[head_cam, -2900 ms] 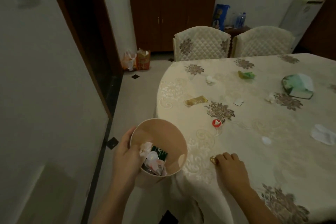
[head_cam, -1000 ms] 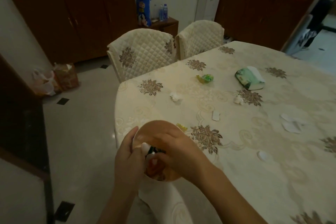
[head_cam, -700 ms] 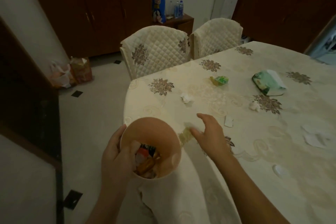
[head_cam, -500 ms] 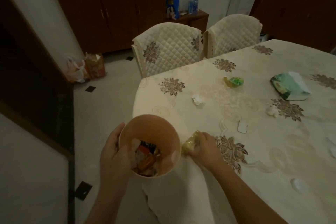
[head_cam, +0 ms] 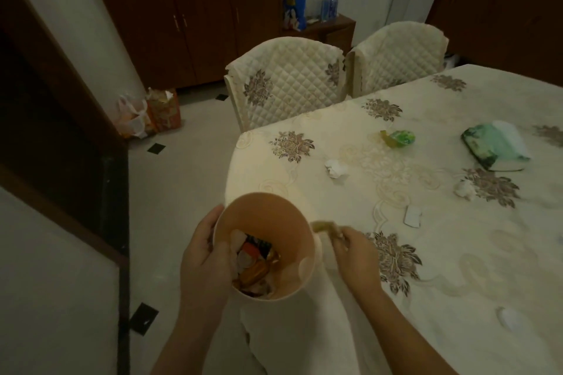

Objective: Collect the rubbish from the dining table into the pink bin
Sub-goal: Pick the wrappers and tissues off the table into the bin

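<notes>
Head view: blurred gold wrapper (head_cam: 324, 226) beside half-filled pink bin (head_cam: 268, 222).

The bin (head_cam: 264, 248) sits at the table (head_cam: 457, 268) corner, left of 2 paper wads (head_cam: 336, 168) farther back.

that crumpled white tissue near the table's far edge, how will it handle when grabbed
The crumpled tissue looks light and soft, so it would probably squash under a pinch. Its irregular wad shape suggests it won't roll on the tablecloth, though a nudge may scoot it.
</notes>
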Tool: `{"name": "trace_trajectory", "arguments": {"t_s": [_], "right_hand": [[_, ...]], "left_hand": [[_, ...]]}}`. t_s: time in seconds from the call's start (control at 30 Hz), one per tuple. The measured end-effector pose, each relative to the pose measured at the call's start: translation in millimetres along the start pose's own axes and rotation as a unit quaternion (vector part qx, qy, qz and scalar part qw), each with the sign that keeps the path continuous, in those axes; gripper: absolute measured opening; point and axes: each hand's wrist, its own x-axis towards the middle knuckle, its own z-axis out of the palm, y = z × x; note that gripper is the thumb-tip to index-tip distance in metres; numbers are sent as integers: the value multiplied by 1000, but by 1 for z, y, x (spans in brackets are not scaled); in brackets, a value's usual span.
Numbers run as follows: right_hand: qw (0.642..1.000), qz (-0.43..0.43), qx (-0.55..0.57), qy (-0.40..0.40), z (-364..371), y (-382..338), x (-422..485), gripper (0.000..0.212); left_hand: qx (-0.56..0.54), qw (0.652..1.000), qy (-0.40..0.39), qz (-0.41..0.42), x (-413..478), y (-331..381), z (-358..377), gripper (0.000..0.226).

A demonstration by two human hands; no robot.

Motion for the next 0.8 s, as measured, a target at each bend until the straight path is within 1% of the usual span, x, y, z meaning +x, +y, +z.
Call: {"name": "trace_trajectory", "arguments": {"t_s": [0.07, 0.1, 0.13, 0.17, 0.2, 0.27, 0.3, 0.33, 0.37, 0.43, 0.5, 0.57, 0.63, 0.67, 0.73, 0.8], "right_hand": [[993, 7, 78, 86, -33, -24, -2, 22], [988, -7, 106, 114, -50, -38, -5, 20], [985, -34, 117, 125, -67, -51, -10, 13], [986, -67, 106, 112, -82, -65, -15, 6], [990, -96, 72, 79, -94, -75, -20, 5], [990, -124, -53, -39, -105, -88, -31, 13], [980, -122, -132, -89, -105, -89, -35, 16], [965, -115, -200, -124, -102, -88, -39, 17], [953, -103, -243, -148, -100, -84, -41, 19], [941, -65, -277, -182, -96, -75, -48, 21], [949, -28, -249, -190, -100, -65, -55, 32], [971, -8, -186, -148, -117, -59, -64, 43], [991, -3, -120, -60, -141, -50, -72, 40], [995, 3, -99, -10, -153, -39, -75, 36], [993, 36, -81, 76, -171, -7, -75, 34], [984, 92, -85, 127, -181, 38, -73, 35]], "left_hand": [[1, 1000, -20, 6, -2, 0, 6, 37], [8, 999, -33, 9, -4, 0, 10, 40], [10, 999, -45, 7, -6, 0, 14, 42], [7, 998, -59, 4, -8, 1, 19, 44], [2, 997, -72, -1, -11, 1, 24, 45], [3, 995, -103, -6, -18, 0, 36, 45], [3, 993, -121, -5, -21, 1, 43, 44], [-1, 991, -134, -3, -26, 2, 50, 43], [-3, 989, -147, -1, -30, 3, 56, 41], [-1, 985, -170, 5, -39, 3, 69, 36], [3, 980, -200, 5, -46, 1, 79, 39], [13, 973, -229, -4, -50, -1, 88, 48], [24, 969, -244, -3, -54, -3, 97, 52], [32, 968, -249, -1, -57, -2, 103, 51], [49, 966, -254, 0, -60, -1, 114, 49], [52, 965, -258, -3, -63, 0, 126, 51]]}}
